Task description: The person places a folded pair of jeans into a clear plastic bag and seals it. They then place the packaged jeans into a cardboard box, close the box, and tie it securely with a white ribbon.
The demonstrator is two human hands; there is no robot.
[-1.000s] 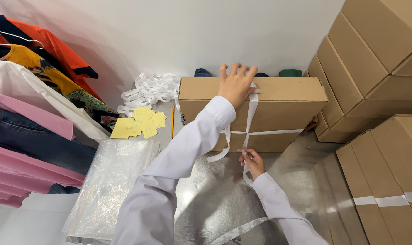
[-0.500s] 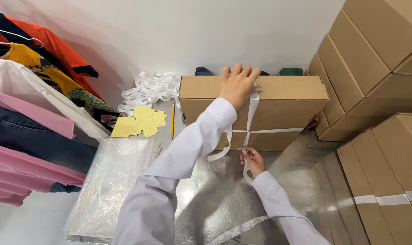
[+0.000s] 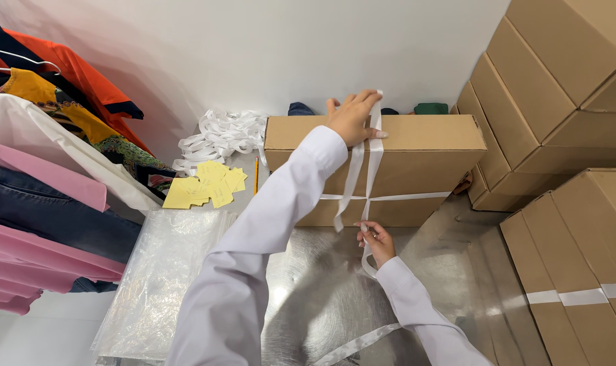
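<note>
On silver foil-covered bench [image 3: 321, 305]: brown rectangular cardboard box [image 3: 423, 156] stands on long edge, near white wall. White flat strapping tape [image 3: 372, 169] crosses box front. Left hand [image 3: 354, 116] on box top edge, grip pinching tape end there. Right hand [image 3: 375, 242] below box front, grip clenched on tape loop. Yellow paper tags [image 3: 206, 184] and white tape pile [image 3: 220, 135] lie left of box.
</note>
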